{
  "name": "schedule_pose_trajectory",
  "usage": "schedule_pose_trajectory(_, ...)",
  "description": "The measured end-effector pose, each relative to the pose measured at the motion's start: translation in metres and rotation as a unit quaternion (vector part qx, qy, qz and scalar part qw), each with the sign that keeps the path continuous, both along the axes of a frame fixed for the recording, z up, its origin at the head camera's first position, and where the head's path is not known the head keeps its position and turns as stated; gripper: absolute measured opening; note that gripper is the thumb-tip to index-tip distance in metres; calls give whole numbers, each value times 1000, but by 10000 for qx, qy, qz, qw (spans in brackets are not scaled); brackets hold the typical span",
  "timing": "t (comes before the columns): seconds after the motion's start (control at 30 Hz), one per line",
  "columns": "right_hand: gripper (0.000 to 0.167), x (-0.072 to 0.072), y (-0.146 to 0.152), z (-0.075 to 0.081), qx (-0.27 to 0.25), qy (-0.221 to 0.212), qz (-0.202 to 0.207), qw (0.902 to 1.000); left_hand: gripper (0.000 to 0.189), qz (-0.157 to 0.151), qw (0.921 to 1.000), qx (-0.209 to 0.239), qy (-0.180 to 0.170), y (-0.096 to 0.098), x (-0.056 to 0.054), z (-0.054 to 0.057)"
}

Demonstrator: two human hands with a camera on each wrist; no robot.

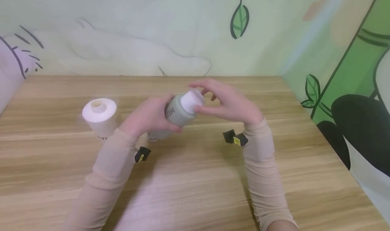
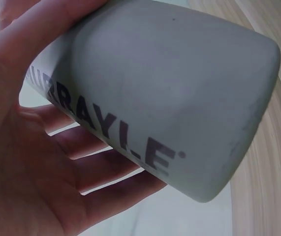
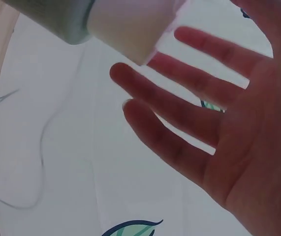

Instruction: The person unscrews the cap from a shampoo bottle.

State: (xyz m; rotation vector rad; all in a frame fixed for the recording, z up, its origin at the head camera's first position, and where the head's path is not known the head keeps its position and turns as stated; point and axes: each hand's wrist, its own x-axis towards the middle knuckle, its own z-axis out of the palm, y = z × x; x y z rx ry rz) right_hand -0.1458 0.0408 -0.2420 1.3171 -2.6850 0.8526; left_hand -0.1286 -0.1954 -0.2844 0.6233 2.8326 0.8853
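My left hand (image 1: 152, 114) grips a grey-green bottle (image 1: 182, 114) round its body, holding it tilted above the table. Dark lettering ending in "RAYLE" runs along the bottle in the left wrist view, with the fingers beneath it. A white cap (image 1: 192, 101) sits on the bottle's upper end, pointing right. Beside this cap is my right hand (image 1: 231, 102), its thumb tip touching the cap's side in the head view. Its fingers (image 3: 174, 103) are spread and fairly straight around the cap's end. Whether the other fingertips touch the cap, I cannot tell.
A white bottle (image 1: 102, 117) with an uncovered neck stands left of my left hand. Partly hidden below the held bottle is a small pale round thing (image 1: 152, 137) on the wooden table (image 1: 189, 190). A painted wall (image 1: 137, 28) borders the table's far edge.
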Motion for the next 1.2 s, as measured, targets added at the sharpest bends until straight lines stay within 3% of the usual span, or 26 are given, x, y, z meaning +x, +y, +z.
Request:
schedule_pose_trajectory(0.2, 43, 0, -2, -1, 200, -249, -565, 9979, 78, -32, 9999, -61, -80, 2, 1, 1)
schedule_pose_trajectory(0.33, 39, -1, -2, 0, 372, -60, -445, 9983, 79, -63, 9999, -77, -65, 2, 1, 1)
schedule_pose_trajectory(0.5, 52, -1, 1, 2, 386, -35, -213, 9990, 79, -78, 9999, -64, -4, 2, 1, 1)
schedule_pose_trajectory(0.63, 57, 0, -1, 2, 448, -216, -475, 9976, 79, -70, 9999, -86, -14, 3, 1, 2)
schedule_pose_trajectory(0.87, 42, 1, -5, 1, 637, -157, -831, 9944, 80, -35, 9999, -38, -106, 3, 2, 1)
schedule_pose_trajectory(1.07, 38, 0, -4, -2, 623, -89, -561, 9964, 79, -83, 9998, -99, -136, 2, 2, 0)
schedule_pose_trajectory(1.2, 48, 0, -1, 0, 617, -115, -176, 9979, 82, -110, 9998, -141, -59, 3, 2, 0)
